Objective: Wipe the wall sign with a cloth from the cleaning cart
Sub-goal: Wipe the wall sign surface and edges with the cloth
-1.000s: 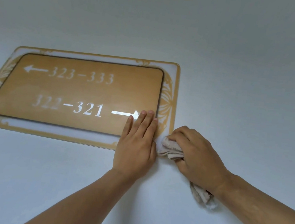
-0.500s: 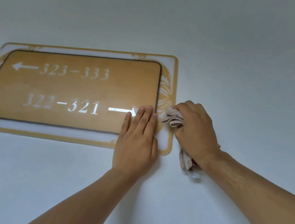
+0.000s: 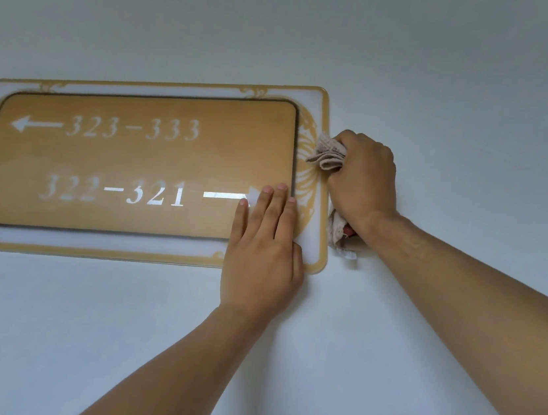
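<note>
We see the wall sign (image 3: 139, 170) across the left and centre of the frame, fixed flat to a pale wall (image 3: 454, 74) and running off the left edge. Its tan panel carries "323–333" with a left arrow on the upper line and "322–321" with a right arrow on the lower, inside a white border with gold trim.

Our left hand (image 3: 261, 257) lies flat and open over the sign's lower right corner, fingers together and pointing up, fingertips covering the head of the right arrow; its grip holds nothing.

Our right hand (image 3: 362, 180) sits at centre right, its grip closed around a bunched beige cloth (image 3: 329, 153). The cloth's crumpled end presses against the sign's right border, on the gold trim, while another fold hangs out below the wrist just beside the sign's right edge, with a small white tag showing.
</note>
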Demonstrator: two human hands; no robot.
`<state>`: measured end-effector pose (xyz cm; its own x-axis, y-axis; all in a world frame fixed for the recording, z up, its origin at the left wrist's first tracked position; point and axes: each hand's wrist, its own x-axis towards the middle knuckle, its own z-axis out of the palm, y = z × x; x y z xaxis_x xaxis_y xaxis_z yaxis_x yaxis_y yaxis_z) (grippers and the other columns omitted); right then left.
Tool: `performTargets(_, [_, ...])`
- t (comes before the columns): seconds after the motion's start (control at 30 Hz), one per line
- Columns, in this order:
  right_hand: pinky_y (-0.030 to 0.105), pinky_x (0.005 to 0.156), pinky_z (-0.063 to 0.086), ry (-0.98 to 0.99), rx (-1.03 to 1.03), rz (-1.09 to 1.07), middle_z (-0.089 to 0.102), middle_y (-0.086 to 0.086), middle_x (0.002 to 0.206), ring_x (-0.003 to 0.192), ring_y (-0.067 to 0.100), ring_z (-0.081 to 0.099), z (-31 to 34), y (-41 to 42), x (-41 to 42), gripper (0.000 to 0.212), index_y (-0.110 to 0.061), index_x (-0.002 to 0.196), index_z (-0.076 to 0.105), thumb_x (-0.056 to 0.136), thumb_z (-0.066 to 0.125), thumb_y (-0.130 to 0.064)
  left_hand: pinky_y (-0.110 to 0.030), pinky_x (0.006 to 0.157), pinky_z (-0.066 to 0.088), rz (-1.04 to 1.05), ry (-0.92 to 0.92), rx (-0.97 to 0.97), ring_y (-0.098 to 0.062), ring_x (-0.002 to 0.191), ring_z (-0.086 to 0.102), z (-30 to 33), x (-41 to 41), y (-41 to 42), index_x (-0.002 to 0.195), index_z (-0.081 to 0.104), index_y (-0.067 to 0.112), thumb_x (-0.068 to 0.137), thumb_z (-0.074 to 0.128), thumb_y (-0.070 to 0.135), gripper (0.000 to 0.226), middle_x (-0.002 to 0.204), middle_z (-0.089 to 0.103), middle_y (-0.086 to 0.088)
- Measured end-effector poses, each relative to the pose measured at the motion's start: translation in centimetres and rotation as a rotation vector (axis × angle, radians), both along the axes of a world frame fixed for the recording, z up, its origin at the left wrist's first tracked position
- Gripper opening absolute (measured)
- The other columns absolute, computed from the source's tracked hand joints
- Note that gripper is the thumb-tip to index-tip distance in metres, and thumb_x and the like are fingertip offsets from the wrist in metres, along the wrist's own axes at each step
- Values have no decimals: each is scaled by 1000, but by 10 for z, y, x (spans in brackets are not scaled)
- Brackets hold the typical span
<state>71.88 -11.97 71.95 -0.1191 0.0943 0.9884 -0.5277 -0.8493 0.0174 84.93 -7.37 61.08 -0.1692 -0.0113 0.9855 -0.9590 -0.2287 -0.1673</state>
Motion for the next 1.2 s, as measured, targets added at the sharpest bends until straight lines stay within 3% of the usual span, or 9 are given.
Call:
performTargets(0.17, [34, 78, 44, 0, 44, 41, 69, 6, 101, 94, 29, 57, -6, 1, -3, 34, -14, 110, 65, 82, 53, -1, -54, 119, 20, -9, -4, -1, -27, 149, 24, -1, 1, -2, 146, 43, 5, 87, 27, 19, 63, 159, 32, -11])
performTargets(0.33, [31, 81, 42, 18, 80, 58, 68, 4, 106, 100, 26, 55, -24, 3, -4, 38, -13, 115, 63, 81, 51, 1, -54, 119, 20, -25, -4, 7, -27, 149, 24, -2, 0, 0, 146, 43, 5, 87, 27, 18, 62, 159, 33, -11])
performTargets(0.47, [40, 85, 48, 56, 122, 124, 67, 5, 101, 97, 28, 58, -26, 6, -10, 30, -12, 109, 63, 82, 54, -1, -54, 119, 20, -46, -12, 9, -26, 150, 23, -3, 1, -1, 147, 42, 5, 88, 28, 19, 61, 159, 32, -11])
performTargets(0.6, [31, 81, 43, 51, 110, 57, 55, 4, 104, 100, 25, 50, -23, 4, -16, 12, -13, 99, 63, 90, 64, -20, -53, 119, 18, -66, 0, 8, -26, 150, 22, 0, 0, 1, 146, 42, 6, 89, 30, 20, 61, 159, 32, -11])
performTargets(0.7, [31, 73, 40, -51, 124, 8, 42, 4, 101, 92, 23, 47, -12, 4, -25, 24, -15, 95, 61, 89, 68, -37, -53, 120, 17, -79, -1, 13, -25, 150, 22, -3, -1, 1, 146, 43, 6, 89, 31, 20, 60, 159, 33, -10])
performTargets(0.77, [29, 68, 37, -141, 152, -9, 45, 7, 102, 82, 23, 49, 5, 9, -29, 25, -17, 98, 62, 90, 67, -39, -52, 120, 16, -83, -2, 10, -25, 150, 22, -3, 1, 1, 146, 43, 6, 89, 33, 20, 60, 159, 33, -10])
performTargets(0.9, [32, 66, 38, -288, 125, -61, 50, 10, 116, 80, 22, 47, 46, 29, -20, 27, -14, 109, 60, 91, 66, -33, -52, 121, 13, -111, -6, 5, -24, 150, 21, -3, 1, 2, 146, 44, 7, 89, 35, 21, 59, 159, 33, -10])
performTargets(1.03, [37, 64, 40, -272, 68, -170, 46, 14, 122, 90, 30, 53, 74, 39, 7, 21, -7, 111, 55, 91, 59, -9, -51, 122, 11, -141, -13, 3, -24, 151, 20, -7, 3, 2, 145, 45, 7, 88, 31, 22, 61, 159, 34, -9])
performTargets(1.2, [36, 67, 38, -299, 88, -182, 47, 16, 125, 105, 31, 52, 84, 35, 43, 21, -5, 118, 51, 100, 49, -15, -51, 122, 13, -156, -30, -28, -23, 150, 21, -3, 7, 2, 144, 46, 8, 86, 30, 21, 63, 157, 36, -9])
